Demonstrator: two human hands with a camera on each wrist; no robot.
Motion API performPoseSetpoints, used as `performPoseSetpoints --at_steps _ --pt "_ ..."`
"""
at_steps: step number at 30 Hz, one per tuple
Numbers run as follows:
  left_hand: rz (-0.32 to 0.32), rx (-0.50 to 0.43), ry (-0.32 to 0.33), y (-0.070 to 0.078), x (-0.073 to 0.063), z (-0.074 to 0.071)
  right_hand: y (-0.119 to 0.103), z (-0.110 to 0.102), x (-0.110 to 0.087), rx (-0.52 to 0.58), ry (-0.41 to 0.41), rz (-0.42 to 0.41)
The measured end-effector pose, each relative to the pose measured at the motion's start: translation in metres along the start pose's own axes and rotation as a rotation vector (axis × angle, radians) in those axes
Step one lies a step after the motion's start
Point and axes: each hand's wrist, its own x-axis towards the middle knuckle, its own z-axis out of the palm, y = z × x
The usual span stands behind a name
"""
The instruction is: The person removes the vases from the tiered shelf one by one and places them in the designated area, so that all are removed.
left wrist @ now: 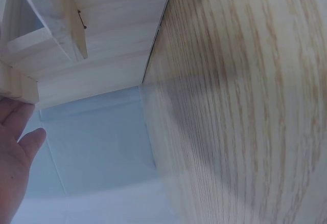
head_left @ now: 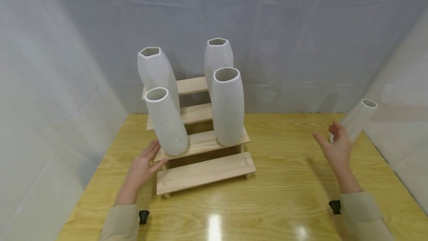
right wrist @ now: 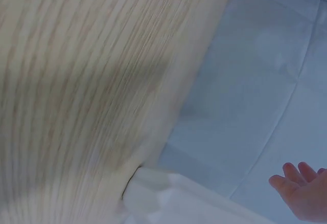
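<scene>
In the head view, my left hand (head_left: pixel 140 172) is at the left end of a stepped wooden stand (head_left: pixel 205 173). Its fingers lie fairly straight against a step's end, and the left wrist view shows the fingertips (left wrist: pixel 18 116) touching the wood. A slim white vase (head_left: pixel 167 125) stands on that step close to this hand, with a wider white vase (head_left: pixel 228 111) to its right. On the far right, my right hand (head_left: pixel 338 150) is raised, fingers loosely spread, beside a ribbed white vase (head_left: pixel 359 120). In the right wrist view, a gap separates that vase (right wrist: pixel 179 203) from the hand.
Two faceted white vases, one at left (head_left: pixel 157 71) and one at right (head_left: pixel 219 57), stand higher on the stand. The wooden table (head_left: pixel 284 181) reaches back to a grey cloth (head_left: pixel 294 40). Pale cloth (head_left: pixel 40 103) hangs along the sides.
</scene>
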Motion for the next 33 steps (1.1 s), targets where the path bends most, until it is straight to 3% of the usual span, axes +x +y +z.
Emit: performPoseSetpoints --at_steps 33 --pt "0.01 -0.008 0.011 0.0 0.001 0.0 -0.06 0.06 -0.033 0.096 -0.275 -0.209"
